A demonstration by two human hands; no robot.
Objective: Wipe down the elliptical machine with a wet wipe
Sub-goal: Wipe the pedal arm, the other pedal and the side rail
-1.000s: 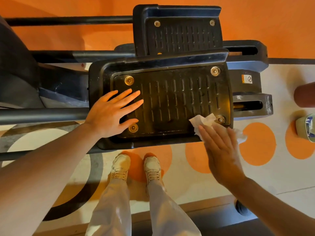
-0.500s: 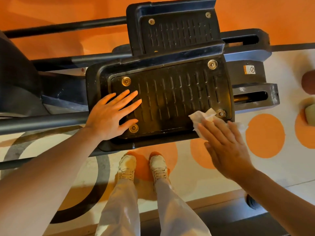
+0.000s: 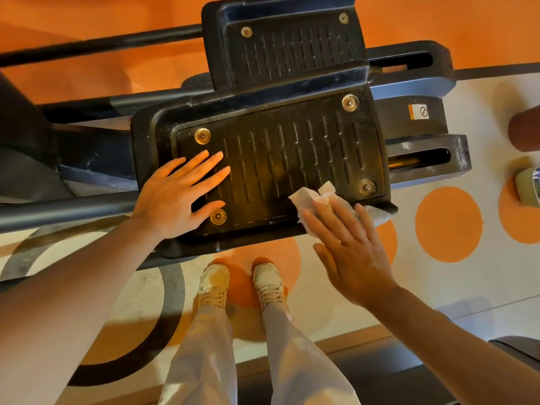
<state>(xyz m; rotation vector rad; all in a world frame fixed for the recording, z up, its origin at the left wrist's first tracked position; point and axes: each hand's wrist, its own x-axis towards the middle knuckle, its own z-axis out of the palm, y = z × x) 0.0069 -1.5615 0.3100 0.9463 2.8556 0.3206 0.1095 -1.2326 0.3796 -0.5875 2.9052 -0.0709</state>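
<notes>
- The elliptical machine's near pedal (image 3: 292, 159), black and ribbed with a brass bolt at each corner, lies under both hands.
- The right hand (image 3: 350, 252) has its fingers straight and spread, pressing the white wet wipe (image 3: 306, 197) flat onto the pedal's near right corner.
- The wipe is crumpled; part of it sticks out past the fingertips, part hangs over the pedal's edge.
- The left hand (image 3: 178, 194) rests flat on the pedal's left end, fingers spread and holding nothing.
- A second pedal (image 3: 292, 45) sits just beyond.
- Dark rails (image 3: 67, 207) run off to the left.
- Below, white shoes (image 3: 213, 285) stand on the orange-spotted floor (image 3: 448, 223).
</notes>
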